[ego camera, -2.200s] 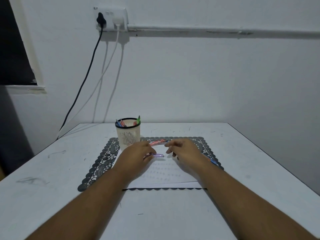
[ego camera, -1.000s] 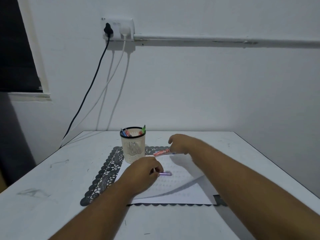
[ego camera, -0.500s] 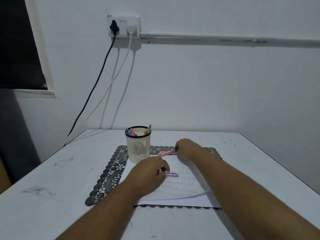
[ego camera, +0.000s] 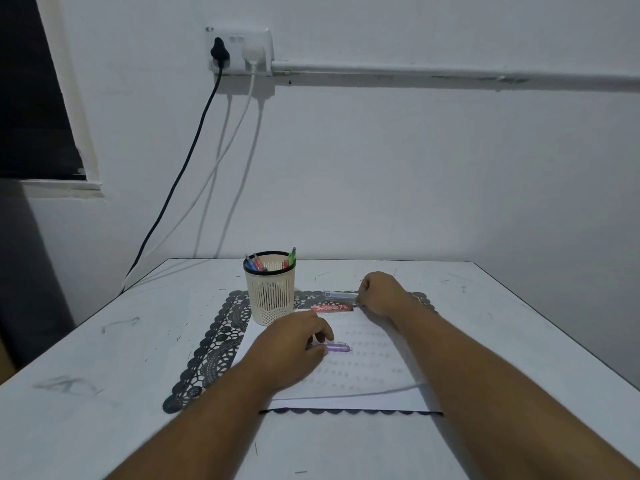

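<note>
Moved since half a second back: the right hand (ego camera: 381,293) is now sitting a touch farther out, and a clear case (ego camera: 339,294) is showing at its fingertips, beyond the red case (ego camera: 330,308) it was covering before.

- Right hand: fingers curling in, pinching the right end of the clear case, which is lying level over the far edge of the lace mat (ego camera: 214,344) and pointing toward 9 o'clock.
- Red case: lying flat at the 12 o'clock edge of the paper (ego camera: 367,379), just nearer than the clear case. I cannot tell whether they are touching.
- Left hand (ego camera: 294,348): resting on the paper, fingers curling round a purple pen (ego camera: 338,347), one end sticking out toward 3 o'clock.
- Pen cup (ego camera: 270,299): standing upright on the mat at 11 o'clock from the paper's middle, holding several pens.
- Table (ego camera: 104,375): white and scuffed, carrying everything.
- Wall socket (ego camera: 239,50): high on the wall, with a black cable (ego camera: 180,174) hanging down.
</note>
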`<state>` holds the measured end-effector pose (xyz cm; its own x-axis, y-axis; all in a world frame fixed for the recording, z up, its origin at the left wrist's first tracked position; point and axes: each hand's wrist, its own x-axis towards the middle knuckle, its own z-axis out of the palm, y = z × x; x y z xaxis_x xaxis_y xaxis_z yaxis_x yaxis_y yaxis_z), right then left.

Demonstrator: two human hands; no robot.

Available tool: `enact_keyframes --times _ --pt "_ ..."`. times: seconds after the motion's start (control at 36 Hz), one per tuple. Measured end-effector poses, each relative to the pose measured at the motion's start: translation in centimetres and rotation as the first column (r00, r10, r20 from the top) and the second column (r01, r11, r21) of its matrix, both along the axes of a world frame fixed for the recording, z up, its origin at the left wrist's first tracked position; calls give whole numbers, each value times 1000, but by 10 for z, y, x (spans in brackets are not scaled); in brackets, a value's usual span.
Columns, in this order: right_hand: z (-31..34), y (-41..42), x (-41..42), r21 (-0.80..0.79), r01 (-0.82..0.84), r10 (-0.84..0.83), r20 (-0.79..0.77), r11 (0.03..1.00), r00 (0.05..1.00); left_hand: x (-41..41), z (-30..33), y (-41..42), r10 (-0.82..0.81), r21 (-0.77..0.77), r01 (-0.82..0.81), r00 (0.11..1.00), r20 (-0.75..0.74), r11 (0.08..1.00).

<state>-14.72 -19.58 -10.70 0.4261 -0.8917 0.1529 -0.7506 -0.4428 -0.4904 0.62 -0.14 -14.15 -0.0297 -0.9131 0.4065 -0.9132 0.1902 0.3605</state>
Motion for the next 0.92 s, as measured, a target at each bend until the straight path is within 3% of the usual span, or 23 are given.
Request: enact_keyframes --times 0.06,0.14,0.28,0.33,0.5,0.69,0.92 --pt "-4 3 -1 -2 70 -69 151 998 986 0 1 1 0 -6 0 1000 -1 1000" --pt "-3 14 -2 34 142 -143 425 989 894 -2 3 3 5 -6 -5 1000 -24 1000" --pt "3 47 -4 120 13 -88 647 993 757 -4 3 3 70 -162 -77 997 -44 984" --pt "3 67 -9 179 -113 -53 723 977 689 -4 4 3 100 -252 -112 993 -62 961" --pt "-5 102 -22 213 -324 42 775 922 631 2 10 -2 168 -436 -138 985 31 889" --pt "-5 106 -22 202 -434 114 792 878 600 1 13 2 218 -370 -152 965 145 917" --pt "-4 110 -19 300 -557 -27 896 774 444 1 12 -1 107 -325 -85 993 51 942"
